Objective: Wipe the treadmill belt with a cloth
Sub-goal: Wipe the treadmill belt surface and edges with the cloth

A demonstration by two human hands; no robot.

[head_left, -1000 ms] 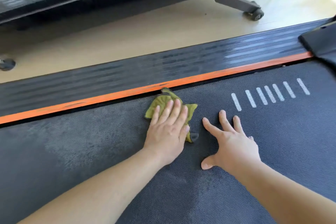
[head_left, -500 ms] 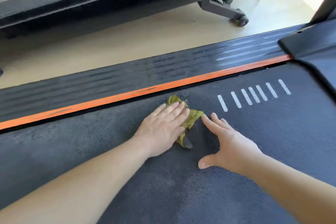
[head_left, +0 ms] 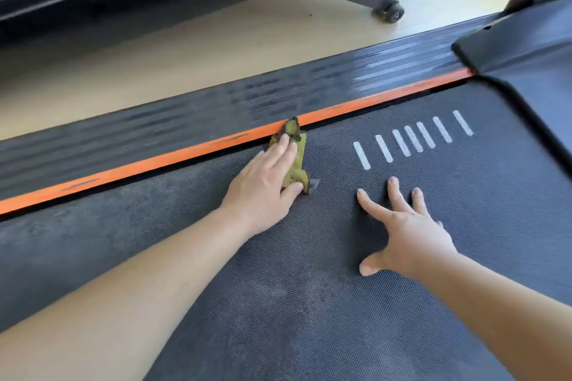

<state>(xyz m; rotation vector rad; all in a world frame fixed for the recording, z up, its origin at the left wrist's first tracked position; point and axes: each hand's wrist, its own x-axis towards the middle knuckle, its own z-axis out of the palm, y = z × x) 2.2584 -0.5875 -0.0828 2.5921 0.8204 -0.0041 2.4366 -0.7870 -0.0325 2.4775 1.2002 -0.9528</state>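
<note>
Currently: wiping step in progress, far margin of the treadmill belt (head_left: 278, 303).

- Left hand (head_left: 263, 185) is lying flat on the olive-green cloth (head_left: 294, 161), with straight fingers pressing it onto the belt. Grip is released, not clenched. The thumb is lying against the cloth's near end; cannot tell whether it is hooking the fabric.
- Cloth is sitting bunched and narrow at the belt's far edge, at 12 o'clock from the left palm. Its tip is lapping onto the orange trim strip (head_left: 154, 161) beside the ribbed side rail (head_left: 216, 105).
- Right hand (head_left: 405, 226) is resting at 4 o'clock from the left, well apart from the cloth. Its fingers are splayed flat on bare belt and grasping nothing, so it is probably acting as a brace.
- White stripe markings (head_left: 411, 139) are showing at 1 o'clock from the right hand, untouched by either hand.
- Belt surface is looking hazy and grey toward 9 o'clock and darker around the hands. Judging from that, much of the belt is awaiting a pass.

Next move, as I am reading it:
- Press evenly through the flat fingers and draw the cloth back toward 6 o'clock, or sweep it toward 9 o'clock.
- Spread the cloth wider first, since the bunched shape is covering little.
- Keep its tip from snagging in the dark gap under the trim.
</note>
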